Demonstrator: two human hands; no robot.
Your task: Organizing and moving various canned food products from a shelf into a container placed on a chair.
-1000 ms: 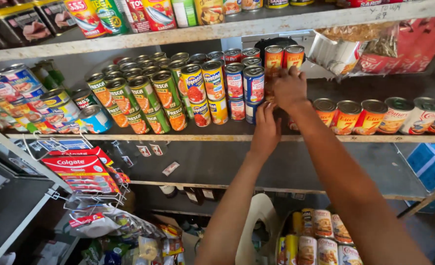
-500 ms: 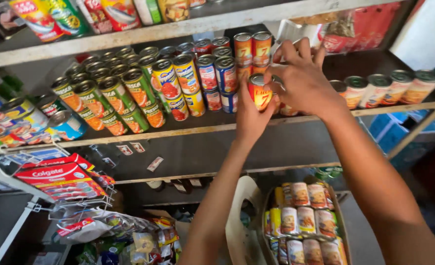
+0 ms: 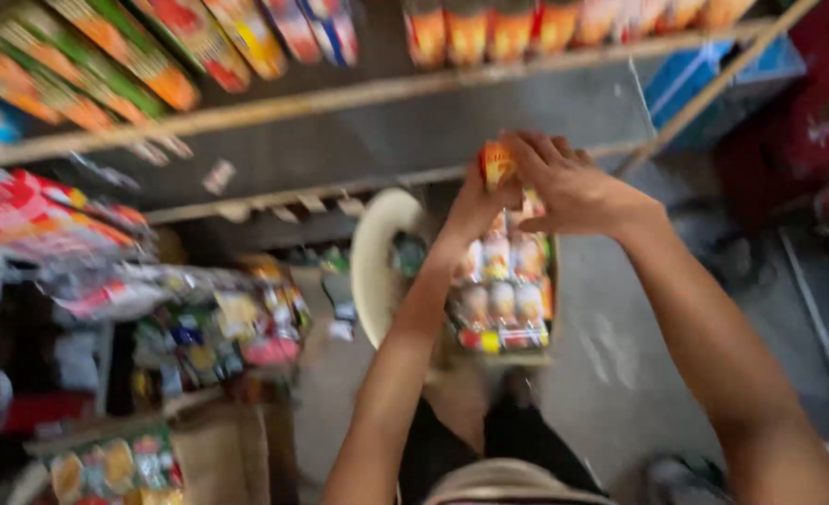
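Frame is motion-blurred; detail limited. Both hands meet at a small orange-and-red can (image 3: 497, 165), held in the air at mid-frame, above an open carton of cans (image 3: 502, 297) that sits on the floor below. Left hand (image 3: 475, 206): its grip is closed around the can's lower left side, thumb and fingers wrapped on it, wrist rising from below. Right hand (image 3: 574, 192): fingers curled over the can's right side and top, pressing on it; whether the fingertips fully enclose it cannot be told through the blur. The can stands roughly upright between the two palms. The carton under the hands holds rows of similar cans with pale tops and orange bands, packed touching one another. Just left of the carton, a cream-coloured round plastic rim (image 3: 377, 262), apparently a basin or stool set on edge. Above the hands, a wooden shelf edge (image 3: 358, 93) runs across, carrying a row of orange cans (image 3: 527, 23) at upper right and green-and-orange cans (image 3: 106, 56) at upper left. At far left, red flat packets (image 3: 40, 215) and mixed small goods (image 3: 218, 327) on lower racks. A blue crate (image 3: 714, 75) stands at upper right. Grey concrete floor (image 3: 620, 374) beneath.
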